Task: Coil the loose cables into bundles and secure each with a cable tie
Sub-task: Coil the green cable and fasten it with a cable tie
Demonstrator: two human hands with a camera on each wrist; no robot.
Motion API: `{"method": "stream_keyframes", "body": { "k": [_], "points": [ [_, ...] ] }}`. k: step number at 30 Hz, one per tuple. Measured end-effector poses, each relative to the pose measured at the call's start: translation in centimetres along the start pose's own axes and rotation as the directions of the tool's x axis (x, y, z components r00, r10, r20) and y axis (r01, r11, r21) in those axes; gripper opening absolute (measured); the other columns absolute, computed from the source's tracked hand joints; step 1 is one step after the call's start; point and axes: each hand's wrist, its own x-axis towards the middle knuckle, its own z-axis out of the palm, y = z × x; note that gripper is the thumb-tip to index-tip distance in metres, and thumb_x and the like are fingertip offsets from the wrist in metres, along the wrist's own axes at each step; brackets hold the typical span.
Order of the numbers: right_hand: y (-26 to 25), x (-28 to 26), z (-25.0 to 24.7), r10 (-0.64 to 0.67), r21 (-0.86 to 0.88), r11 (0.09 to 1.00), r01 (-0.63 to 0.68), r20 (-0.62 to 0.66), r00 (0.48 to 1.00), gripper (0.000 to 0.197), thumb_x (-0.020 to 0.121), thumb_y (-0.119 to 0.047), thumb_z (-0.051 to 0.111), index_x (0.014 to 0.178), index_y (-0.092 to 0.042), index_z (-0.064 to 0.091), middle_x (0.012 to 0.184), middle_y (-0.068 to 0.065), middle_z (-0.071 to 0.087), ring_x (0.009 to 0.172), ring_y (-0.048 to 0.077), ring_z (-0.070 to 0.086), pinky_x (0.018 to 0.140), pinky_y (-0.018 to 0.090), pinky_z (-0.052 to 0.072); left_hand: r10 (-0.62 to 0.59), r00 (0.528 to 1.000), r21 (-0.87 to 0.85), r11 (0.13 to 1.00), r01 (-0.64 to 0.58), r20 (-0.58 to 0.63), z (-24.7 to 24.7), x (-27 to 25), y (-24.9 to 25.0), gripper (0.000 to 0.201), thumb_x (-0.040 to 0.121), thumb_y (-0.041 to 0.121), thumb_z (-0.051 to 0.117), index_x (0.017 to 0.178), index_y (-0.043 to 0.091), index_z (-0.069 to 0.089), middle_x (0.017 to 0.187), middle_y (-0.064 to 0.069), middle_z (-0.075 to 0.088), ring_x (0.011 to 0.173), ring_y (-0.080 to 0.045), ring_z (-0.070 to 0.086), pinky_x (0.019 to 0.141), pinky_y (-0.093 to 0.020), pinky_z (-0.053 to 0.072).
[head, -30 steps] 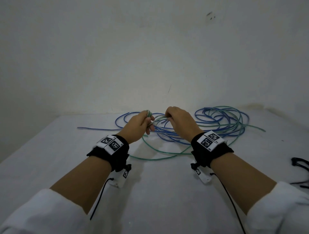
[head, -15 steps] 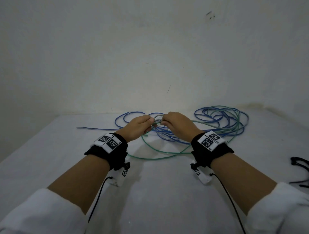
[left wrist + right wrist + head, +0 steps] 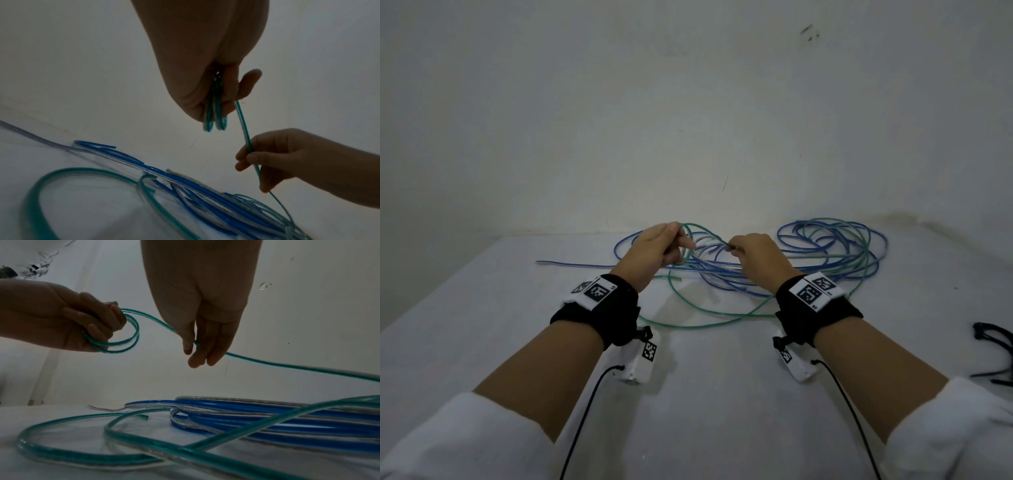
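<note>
On the white table (image 3: 705, 394), your left hand (image 3: 654, 253) is gripping small loops of thin green cable (image 3: 131, 335); your right hand (image 3: 756, 257) is pinching its feed, which may be snagging the blue cable (image 3: 722, 270).

Your left hand (image 3: 654, 248) covers the part of the green cable (image 3: 698, 230) that runs through its palm, so from the head view you cannot count the small loops it grips. In the left wrist view the near cable loops on the bench (image 3: 482, 325) are smeared with blur. Your right hand (image 3: 755, 255) hides where its fingers (image 3: 188, 346) pinch the green cable. At the right edge of the head view a black item (image 3: 993, 337) is cut off, and you cannot tell what it is. The blue cable (image 3: 825, 240) tangles with the green; single strands there are too fine to follow.
</note>
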Motion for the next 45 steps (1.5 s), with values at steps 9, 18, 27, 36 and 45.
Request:
{"method": "stream_keyframes", "body": {
  "k": [9, 18, 27, 36, 45],
  "points": [
    [-1.7, -0.3, 0.2, 0.019, 0.143, 0.989, -0.032, 0.086, 0.996, 0.013, 0.087, -0.011, 0.059, 0.099, -0.005, 0.06, 0.09, 0.009, 0.062, 0.078, 0.026, 0.056, 0.073, 0.036, 0.048, 0.056, 0.993, -0.207, 0.975, -0.076, -0.1, 0.8, 0.9, -0.6, 0.019, 0.1, 0.012, 0.033, 0.115, 0.002, 0.039, 0.137, -0.017, 0.046, 0.121, -0.024, 0.052, 0.07, -0.02, 0.055],
    [-2.4, -0.6, -0.3, -0.171, 0.132, 0.98, 0.152, 0.146, 0.975, 0.015, 0.09, -0.007, 0.052, 0.089, -0.002, 0.066, 0.088, 0.011, 0.067, 0.074, 0.018, 0.052, 0.068, 0.029, 0.039, 0.267, 0.96, 0.312, 0.922, -0.228, -0.089, 0.2, 1.4, -1.6, 0.01, 0.099, 0.006, 0.033, 0.108, 0.007, 0.038, 0.121, -0.006, 0.056, 0.11, -0.013, 0.057, 0.083, -0.012, 0.048],
    [-2.2, 0.0, -0.7, -0.229, 0.055, 0.97, 0.238, -0.128, 0.965, 0.009, 0.087, -0.012, 0.06, 0.092, -0.006, 0.056, 0.089, 0.007, 0.059, 0.072, 0.018, 0.051, 0.067, 0.028, 0.042, 0.102, 0.983, 0.554, 0.814, -0.172, 0.155, -0.4, 1.0, -1.8, 0.01, 0.098, 0.002, 0.03, 0.091, 0.005, 0.036, 0.08, -0.008, 0.054, 0.066, -0.011, 0.061, 0.064, -0.025, 0.051],
    [-2.9, 0.2, -0.5, -0.295, -0.032, 0.956, 0.293, -0.115, 0.949, 0.01, 0.088, -0.014, 0.055, 0.092, -0.01, 0.063, 0.087, 0.007, 0.062, 0.078, 0.027, 0.058, 0.068, 0.041, 0.047, 0.055, 0.977, 0.636, 0.751, -0.178, 0.208, -0.4, 0.5, -1.6, 0.017, 0.099, 0.008, 0.036, 0.084, 0.009, 0.044, 0.067, -0.001, 0.059, 0.061, -0.008, 0.053, 0.071, -0.03, 0.044],
    [-3.0, 0.0, -0.6, -0.235, 0.066, 0.969, 0.239, -0.066, 0.97, 0.016, 0.092, -0.024, 0.056, 0.09, -0.008, 0.052, 0.083, 0.005, 0.056, 0.073, 0.023, 0.049, 0.067, 0.035, 0.04, -0.041, 0.985, 0.476, 0.878, -0.044, 0.168, -0.4, 0.4, -1.3, 0.024, 0.1, 0.013, 0.035, 0.079, 0.005, 0.043, 0.059, -0.002, 0.046, 0.046, -0.004, 0.041, 0.051, -0.015, 0.034]
  ]
}}
